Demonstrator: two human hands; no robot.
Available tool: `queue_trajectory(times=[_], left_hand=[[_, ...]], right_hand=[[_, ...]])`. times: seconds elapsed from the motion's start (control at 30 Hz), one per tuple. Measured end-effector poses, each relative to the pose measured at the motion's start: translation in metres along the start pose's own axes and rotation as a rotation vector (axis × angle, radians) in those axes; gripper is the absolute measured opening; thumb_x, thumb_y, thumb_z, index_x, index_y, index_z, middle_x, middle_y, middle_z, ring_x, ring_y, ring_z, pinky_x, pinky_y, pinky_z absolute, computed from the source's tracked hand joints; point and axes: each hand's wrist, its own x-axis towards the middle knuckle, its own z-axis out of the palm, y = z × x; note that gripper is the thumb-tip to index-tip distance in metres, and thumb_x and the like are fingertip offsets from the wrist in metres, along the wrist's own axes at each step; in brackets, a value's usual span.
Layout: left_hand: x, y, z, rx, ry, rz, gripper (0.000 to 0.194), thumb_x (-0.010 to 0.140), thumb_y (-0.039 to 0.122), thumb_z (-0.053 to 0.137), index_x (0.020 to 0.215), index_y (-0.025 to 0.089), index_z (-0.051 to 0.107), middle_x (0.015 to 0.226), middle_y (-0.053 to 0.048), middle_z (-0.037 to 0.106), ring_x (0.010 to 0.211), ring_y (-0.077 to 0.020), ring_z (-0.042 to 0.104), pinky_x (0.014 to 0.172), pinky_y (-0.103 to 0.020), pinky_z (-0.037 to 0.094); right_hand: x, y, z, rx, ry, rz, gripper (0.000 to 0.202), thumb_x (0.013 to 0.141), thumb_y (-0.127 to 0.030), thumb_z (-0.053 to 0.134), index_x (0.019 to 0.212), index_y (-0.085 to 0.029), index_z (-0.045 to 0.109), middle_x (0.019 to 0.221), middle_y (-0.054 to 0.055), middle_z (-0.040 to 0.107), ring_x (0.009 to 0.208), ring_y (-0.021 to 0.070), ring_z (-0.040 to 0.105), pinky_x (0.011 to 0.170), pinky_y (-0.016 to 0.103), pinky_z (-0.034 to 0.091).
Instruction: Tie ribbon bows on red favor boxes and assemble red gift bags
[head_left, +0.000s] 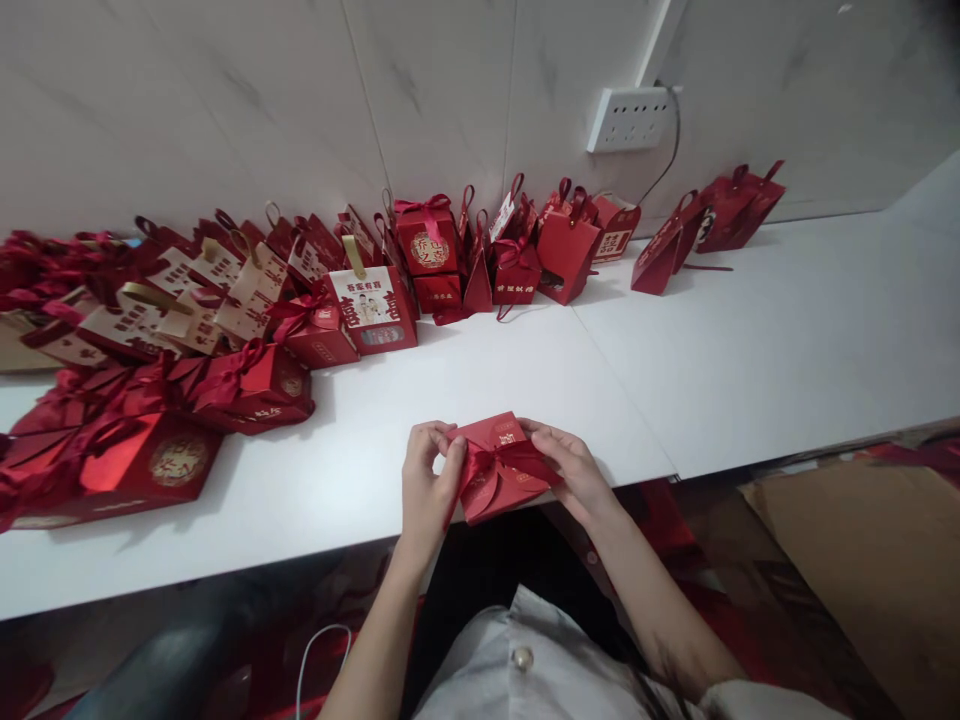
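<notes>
A small red gift box (501,490) with a dark red ribbon bow (495,458) tied across its top is at the table's front edge. My left hand (433,475) grips the box's left side, its thumb on the bow's left loop. On the right side my right hand (568,468) pinches the ribbon's right loop at the box's edge. The box is tilted, and gold print shows on its lid. Parts of the fingers of both hands are hidden behind the box.
Rows of red gift boxes (172,462) with ribbons cover the left of the white table (480,375). More boxes (570,250) stand along the tiled wall, below a white power strip (632,118). Brown cardboard (847,550) lies below the table at the right.
</notes>
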Motion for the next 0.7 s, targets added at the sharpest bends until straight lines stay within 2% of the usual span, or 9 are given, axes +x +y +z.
queue_trajectory(times=[0.1, 0.2, 0.33, 0.43, 0.57, 0.63, 0.7], left_hand=[[-0.002, 0.001, -0.001, -0.062, -0.023, -0.053, 0.023, 0.084, 0.031, 0.054, 0.069, 0.02, 0.041, 0.093, -0.004, 0.053, 0.094, -0.0174, 0.055, 0.09, -0.035, 0.043], [-0.002, 0.005, -0.003, -0.108, -0.063, -0.082, 0.014, 0.083, 0.031, 0.054, 0.085, 0.02, 0.046, 0.104, -0.006, 0.055, 0.101, -0.0185, 0.055, 0.093, -0.037, 0.042], [0.0, 0.015, -0.004, 0.017, -0.159, -0.047, 0.028, 0.081, 0.033, 0.058, 0.106, 0.022, 0.049, 0.117, -0.007, 0.053, 0.113, -0.0214, 0.051, 0.101, -0.039, 0.039], [0.003, 0.021, -0.002, 0.129, -0.233, -0.016, 0.029, 0.079, 0.032, 0.06, 0.105, 0.022, 0.052, 0.115, -0.007, 0.055, 0.109, -0.0214, 0.053, 0.1, -0.039, 0.04], [0.004, 0.022, 0.001, 0.159, -0.231, -0.018, 0.027, 0.077, 0.031, 0.061, 0.101, 0.021, 0.055, 0.107, -0.005, 0.058, 0.1, -0.0201, 0.057, 0.093, -0.036, 0.044], [0.004, 0.021, 0.002, 0.16, -0.224, -0.06, 0.026, 0.076, 0.031, 0.063, 0.099, 0.021, 0.055, 0.103, -0.005, 0.059, 0.097, -0.02, 0.058, 0.09, -0.036, 0.045], [0.004, 0.02, 0.002, 0.151, -0.225, -0.107, 0.027, 0.074, 0.032, 0.065, 0.097, 0.02, 0.056, 0.1, -0.005, 0.059, 0.093, -0.0198, 0.059, 0.087, -0.035, 0.046]], right_hand=[[-0.002, 0.006, -0.003, -0.052, 0.042, -0.04, 0.035, 0.064, -0.043, 0.076, 0.087, -0.018, 0.068, 0.115, 0.008, 0.067, 0.087, 0.0205, 0.066, 0.078, 0.031, 0.052], [-0.008, 0.006, -0.007, -0.13, -0.002, -0.118, 0.032, 0.076, -0.049, 0.065, 0.089, -0.019, 0.066, 0.104, 0.007, 0.069, 0.096, 0.0225, 0.064, 0.085, 0.034, 0.049], [-0.018, 0.0, -0.012, -0.34, -0.073, -0.253, 0.033, 0.083, -0.049, 0.056, 0.07, -0.019, 0.06, 0.105, 0.007, 0.066, 0.103, 0.024, 0.06, 0.091, 0.034, 0.045], [-0.023, -0.004, -0.013, -0.528, -0.053, -0.334, 0.03, 0.083, -0.044, 0.056, 0.067, -0.019, 0.056, 0.104, 0.007, 0.062, 0.104, 0.0236, 0.057, 0.09, 0.033, 0.043], [-0.03, -0.009, -0.012, -0.674, -0.007, -0.399, 0.026, 0.084, -0.039, 0.052, 0.066, -0.02, 0.053, 0.103, 0.008, 0.059, 0.105, 0.0234, 0.054, 0.084, 0.031, 0.045], [-0.035, -0.012, -0.01, -0.777, 0.043, -0.444, 0.025, 0.083, -0.037, 0.053, 0.064, -0.021, 0.051, 0.094, 0.007, 0.057, 0.095, 0.0212, 0.055, 0.075, 0.028, 0.045], [-0.043, -0.016, -0.006, -0.883, 0.089, -0.46, 0.025, 0.082, -0.036, 0.053, 0.063, -0.021, 0.05, 0.078, 0.003, 0.052, 0.072, 0.0162, 0.052, 0.062, 0.026, 0.042]])
